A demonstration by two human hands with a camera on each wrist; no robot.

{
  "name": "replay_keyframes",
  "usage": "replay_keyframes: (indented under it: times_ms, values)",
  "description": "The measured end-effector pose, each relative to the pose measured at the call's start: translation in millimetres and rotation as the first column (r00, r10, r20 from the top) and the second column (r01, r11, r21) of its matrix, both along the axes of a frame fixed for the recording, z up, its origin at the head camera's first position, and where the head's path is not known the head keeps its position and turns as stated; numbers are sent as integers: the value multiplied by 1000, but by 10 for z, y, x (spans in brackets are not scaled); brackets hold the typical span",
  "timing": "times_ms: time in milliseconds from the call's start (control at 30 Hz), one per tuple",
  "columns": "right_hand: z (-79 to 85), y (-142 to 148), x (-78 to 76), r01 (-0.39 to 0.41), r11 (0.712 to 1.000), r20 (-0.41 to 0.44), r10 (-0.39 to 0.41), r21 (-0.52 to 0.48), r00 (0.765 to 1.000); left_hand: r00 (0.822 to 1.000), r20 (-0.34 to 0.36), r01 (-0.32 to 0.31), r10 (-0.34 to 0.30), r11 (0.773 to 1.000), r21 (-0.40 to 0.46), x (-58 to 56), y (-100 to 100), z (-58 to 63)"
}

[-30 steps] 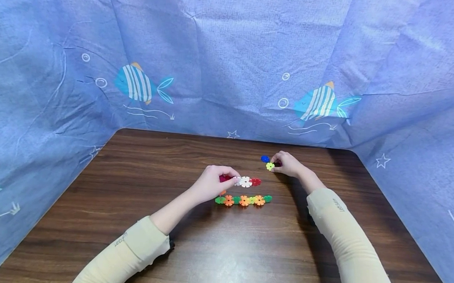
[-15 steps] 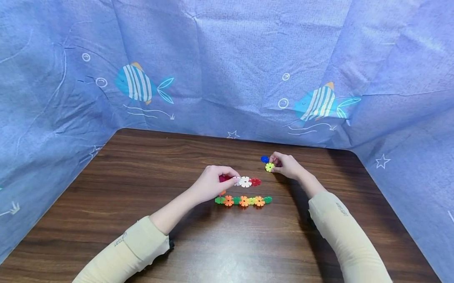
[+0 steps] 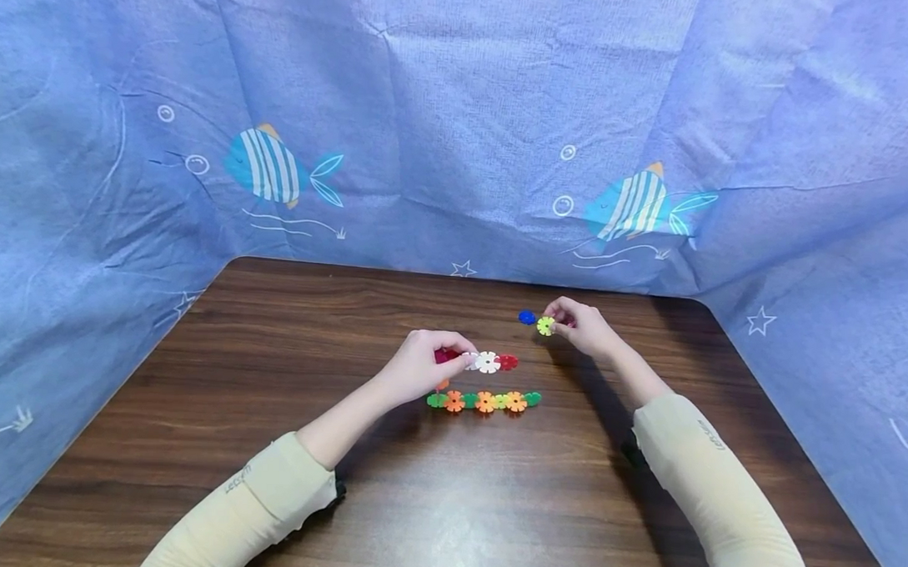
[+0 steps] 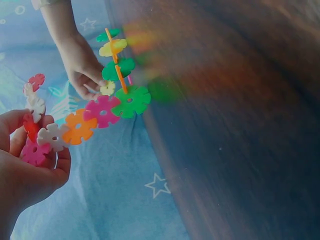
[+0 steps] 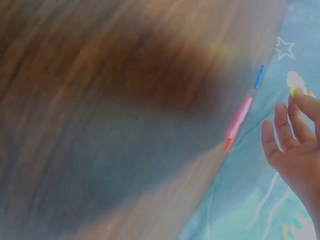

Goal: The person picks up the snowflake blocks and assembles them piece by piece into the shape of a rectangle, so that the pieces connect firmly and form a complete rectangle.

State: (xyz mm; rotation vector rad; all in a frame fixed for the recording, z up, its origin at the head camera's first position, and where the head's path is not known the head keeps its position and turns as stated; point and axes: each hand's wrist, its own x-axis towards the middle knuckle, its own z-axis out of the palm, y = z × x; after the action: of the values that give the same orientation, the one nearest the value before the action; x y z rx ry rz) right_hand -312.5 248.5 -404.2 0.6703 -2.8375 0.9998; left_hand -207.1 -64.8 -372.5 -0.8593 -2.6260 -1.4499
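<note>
My left hand (image 3: 419,367) grips a chain of interlocking flower-shaped plastic discs. In the left wrist view the fingers close around a pink disc (image 4: 35,153) and a red disc (image 4: 31,127). From there one arm of the chain runs to a white disc (image 4: 36,107), while the other bends through an orange disc (image 4: 79,126) to a green disc (image 4: 131,101). My right hand (image 3: 586,331) pinches a single yellow-green flower disc (image 3: 546,326) between thumb and finger. A blue disc (image 3: 526,318) lies on the table just left of that hand.
Flat on the wood-grain table (image 3: 446,500), near the right hand, lie a blue piece (image 5: 259,76) and a pink piece (image 5: 240,117), seen edge-on in the right wrist view. A blue curtain (image 3: 459,150) with printed fish hangs behind the far edge.
The right hand has risen slightly and moved right with the yellow-green disc, away from the blue one. The left hand stays on the chain almost unmoved.
</note>
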Motion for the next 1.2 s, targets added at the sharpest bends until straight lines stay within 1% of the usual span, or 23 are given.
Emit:
replay_keyframes:
  times_ms: [133,300,433,600,800,867,933,1000,1100,1200]
  values:
    - [70,15,54,-11,1000,-11,12,17,1000,1000,-7,1,-1,1000,-2,-4,-5,-5]
    - [190,-10,146,-13,1000,-3,13,-1,1000,1000,-15,6,-6,1000,7,-7,-17,-8]
    - [298,-50,248,-18,999,-22,17,-47,1000,1000,-10,6,-6,1000,14,-8,-27,-6]
    - [404,-91,396,-30,991,-36,26,-134,999,1000,-17,2,-2,1000,13,-8,-32,-11]
    - [476,-162,590,-11,978,-70,-3,-209,998,999,-32,-3,4,1000,15,-16,-36,-26]
    - [508,-203,658,-12,967,-42,1,-255,999,999,-39,-5,6,1000,17,-18,-36,-20]
    - [573,-267,751,-11,956,-3,11,-292,1000,999,-40,-6,7,1000,19,-16,-36,-13]
    - [613,-321,820,-8,938,46,25,-346,999,999,-41,-5,6,1000,21,-12,-36,-6]
    - [613,-374,881,21,915,118,29,-404,993,999,-45,-5,6,1000,22,-10,-36,-9]
    - [550,-382,896,65,889,194,27,-454,981,998,-57,-10,11,1000,21,-7,-36,-6]
